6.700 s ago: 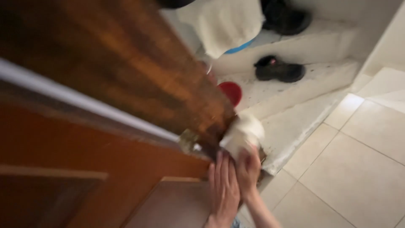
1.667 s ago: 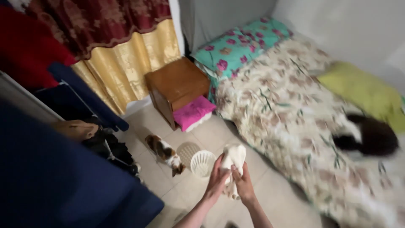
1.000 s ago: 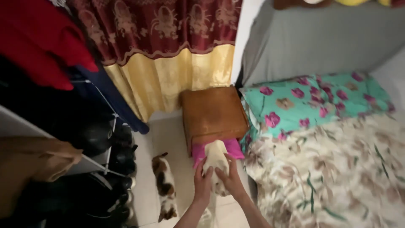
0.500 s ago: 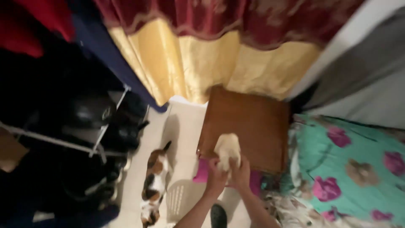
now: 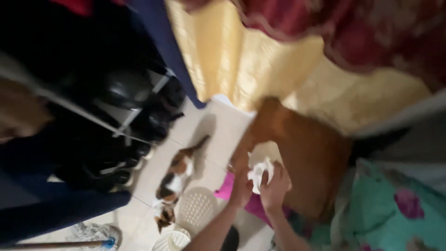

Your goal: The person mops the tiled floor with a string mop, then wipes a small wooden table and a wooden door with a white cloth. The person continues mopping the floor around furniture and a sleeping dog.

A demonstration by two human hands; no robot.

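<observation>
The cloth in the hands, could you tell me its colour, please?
White, the cloth shows in the head view.

Both hands meet over the near-left corner of a brown wooden bedside table [image 5: 309, 160]. Right hand [image 5: 275, 188] grips a crumpled white cloth [image 5: 260, 166] against the tabletop; left hand [image 5: 241, 183] touches the cloth's left edge. Calico cat [image 5: 174, 179] on pale floor tiles to the left, beside a white perforated basket lid [image 5: 197, 209]. Gold curtain [image 5: 241, 60] hangs behind the table. Image blurred.
</observation>
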